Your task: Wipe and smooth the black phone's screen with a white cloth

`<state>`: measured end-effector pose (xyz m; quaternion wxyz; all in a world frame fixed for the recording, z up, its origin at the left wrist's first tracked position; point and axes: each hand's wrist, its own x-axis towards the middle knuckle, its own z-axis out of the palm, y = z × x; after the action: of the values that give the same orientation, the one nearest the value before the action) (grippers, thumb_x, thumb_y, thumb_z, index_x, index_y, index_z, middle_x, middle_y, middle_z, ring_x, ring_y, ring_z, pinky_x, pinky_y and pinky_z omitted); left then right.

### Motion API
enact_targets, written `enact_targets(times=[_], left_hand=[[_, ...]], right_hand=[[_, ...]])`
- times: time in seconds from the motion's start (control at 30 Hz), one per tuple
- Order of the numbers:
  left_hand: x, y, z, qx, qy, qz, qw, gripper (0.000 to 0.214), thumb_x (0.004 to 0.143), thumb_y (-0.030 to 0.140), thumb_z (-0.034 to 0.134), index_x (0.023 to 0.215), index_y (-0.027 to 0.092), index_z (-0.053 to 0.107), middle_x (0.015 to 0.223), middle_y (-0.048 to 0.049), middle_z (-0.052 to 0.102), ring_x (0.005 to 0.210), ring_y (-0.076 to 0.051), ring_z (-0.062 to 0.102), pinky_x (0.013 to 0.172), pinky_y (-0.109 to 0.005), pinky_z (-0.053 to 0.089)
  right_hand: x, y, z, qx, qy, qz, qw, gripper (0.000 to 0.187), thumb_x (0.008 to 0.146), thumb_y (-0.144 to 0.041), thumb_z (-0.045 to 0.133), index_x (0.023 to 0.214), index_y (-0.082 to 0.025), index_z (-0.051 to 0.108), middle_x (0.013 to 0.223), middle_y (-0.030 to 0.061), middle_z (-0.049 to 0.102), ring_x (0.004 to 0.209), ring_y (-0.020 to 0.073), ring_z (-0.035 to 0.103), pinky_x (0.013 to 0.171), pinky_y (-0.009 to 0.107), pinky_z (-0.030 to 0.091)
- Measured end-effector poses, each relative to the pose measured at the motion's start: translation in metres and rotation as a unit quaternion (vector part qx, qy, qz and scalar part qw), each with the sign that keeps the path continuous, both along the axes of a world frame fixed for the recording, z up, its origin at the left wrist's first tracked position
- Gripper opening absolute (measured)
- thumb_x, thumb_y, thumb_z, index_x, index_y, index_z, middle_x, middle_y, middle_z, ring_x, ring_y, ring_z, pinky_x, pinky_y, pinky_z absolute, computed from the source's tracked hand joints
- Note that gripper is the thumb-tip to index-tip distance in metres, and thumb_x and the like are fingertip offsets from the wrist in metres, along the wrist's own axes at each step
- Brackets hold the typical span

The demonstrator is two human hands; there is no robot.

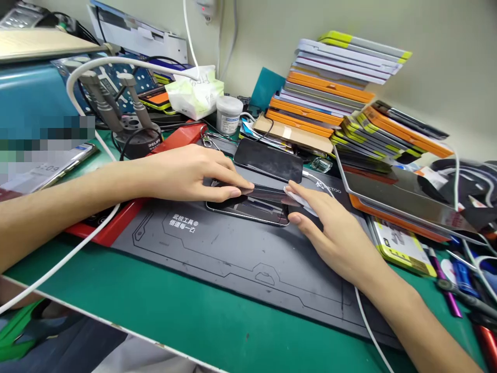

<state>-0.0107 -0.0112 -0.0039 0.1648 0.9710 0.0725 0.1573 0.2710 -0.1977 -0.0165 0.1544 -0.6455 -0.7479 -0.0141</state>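
Note:
A black smartphone lies face up on the grey work mat, its glossy screen reflecting light. My left hand covers the phone's left end, with thumb and index finger close together on it and the other fingers curled behind. At the right end is my right hand, thumb and index finger apart. Beneath its index finger shows a small white piece, like a folded wipe. My palm hides part of that piece and of the phone's right end. Behind them rests another dark phone.
Stacked orange, grey and yellow boxes stand at the back. A white tub and a tissue pack are left of them. A white cable crosses the left side. Tools, including a purple one, lie at right on the green table.

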Motion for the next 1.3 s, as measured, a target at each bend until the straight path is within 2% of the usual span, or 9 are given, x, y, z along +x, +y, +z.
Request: enact_targets(times=[0.13,0.23,0.37,0.6,0.7,0.83,1.0,1.13,1.3], left_hand=[[-0.001,0.0,0.0,0.003,0.007,-0.008,1.0,0.035,0.104,0.043,0.06,0.136,0.038,0.075,0.134,0.0008,0.075,0.117,-0.02,0.072,0.105,-0.027,0.051],[-0.001,0.001,0.001,0.015,0.023,-0.019,0.999,0.038,0.106,0.045,0.058,0.139,0.036,0.073,0.139,-0.0013,0.073,0.119,-0.02,0.071,0.108,-0.027,0.049],[-0.002,0.001,0.0,0.021,0.028,-0.026,0.999,0.039,0.105,0.046,0.058,0.141,0.036,0.072,0.141,-0.0023,0.071,0.12,-0.021,0.07,0.109,-0.026,0.048],[-0.002,0.002,0.0,0.04,0.024,-0.039,0.998,0.039,0.104,0.048,0.062,0.14,0.037,0.072,0.141,-0.004,0.069,0.118,-0.022,0.071,0.104,-0.028,0.051],[-0.002,0.003,0.0,0.062,0.027,-0.042,0.997,0.04,0.103,0.05,0.063,0.14,0.038,0.071,0.144,-0.0057,0.066,0.114,-0.022,0.072,0.098,-0.03,0.054],[-0.002,0.002,0.0,0.083,0.032,-0.041,0.995,0.04,0.103,0.05,0.064,0.141,0.038,0.071,0.143,-0.0069,0.065,0.113,-0.022,0.072,0.095,-0.031,0.056],[-0.003,0.001,-0.002,0.085,0.03,-0.036,0.995,0.04,0.103,0.051,0.063,0.141,0.039,0.071,0.144,-0.0048,0.065,0.117,-0.022,0.07,0.1,-0.031,0.056],[-0.003,0.001,-0.003,0.097,0.03,-0.033,0.994,0.04,0.103,0.052,0.063,0.141,0.04,0.07,0.144,-0.0033,0.064,0.118,-0.022,0.07,0.095,-0.03,0.056],[-0.002,0.003,-0.003,0.087,0.035,-0.035,0.995,0.042,0.1,0.055,0.066,0.141,0.042,0.07,0.144,-0.0045,0.065,0.119,-0.025,0.07,0.095,-0.032,0.054]], right_hand=[[0.013,-0.001,0.007,0.015,-0.048,-0.012,0.999,0.057,0.111,-0.058,0.039,0.145,-0.019,0.062,0.142,0.0086,0.07,0.129,0.0298,0.066,0.108,0.047,0.053],[0.023,-0.003,0.01,0.024,-0.073,0.015,0.997,0.05,0.108,-0.056,0.05,0.143,-0.022,0.064,0.137,0.008,0.071,0.121,0.028,0.069,0.103,0.043,0.054],[0.028,-0.005,0.009,0.033,-0.089,0.037,0.995,0.037,0.11,-0.041,0.051,0.14,-0.024,0.065,0.123,0.0072,0.072,0.109,0.024,0.07,0.09,0.037,0.055],[0.027,-0.005,0.011,0.071,-0.102,-0.059,0.99,0.027,0.108,-0.028,0.048,0.123,-0.024,0.07,0.103,0.0064,0.07,0.093,0.0237,0.07,0.073,0.037,0.052],[0.026,-0.004,0.009,0.096,-0.096,-0.056,0.989,0.026,0.107,-0.03,0.052,0.124,-0.022,0.069,0.117,0.0108,0.069,0.109,0.0282,0.068,0.088,0.043,0.056],[0.015,-0.004,0.006,0.081,-0.049,-0.001,0.996,0.034,0.108,-0.031,0.053,0.138,-0.019,0.063,0.143,0.0129,0.063,0.132,0.0293,0.06,0.112,0.051,0.05],[-0.004,-0.011,0.008,0.019,0.035,0.01,0.999,0.043,0.109,-0.04,0.055,0.148,-0.024,0.056,0.149,0.006,0.064,0.139,0.0231,0.059,0.119,0.045,0.049],[-0.007,-0.011,0.007,-0.018,0.055,0.024,0.998,0.057,0.106,-0.047,0.06,0.157,-0.027,0.047,0.157,0.0059,0.058,0.146,0.0255,0.054,0.122,0.05,0.047],[-0.004,-0.008,0.004,-0.054,0.084,0.004,0.995,0.061,0.103,-0.051,0.063,0.158,-0.03,0.047,0.16,0.0055,0.055,0.148,0.0287,0.053,0.123,0.055,0.046]])
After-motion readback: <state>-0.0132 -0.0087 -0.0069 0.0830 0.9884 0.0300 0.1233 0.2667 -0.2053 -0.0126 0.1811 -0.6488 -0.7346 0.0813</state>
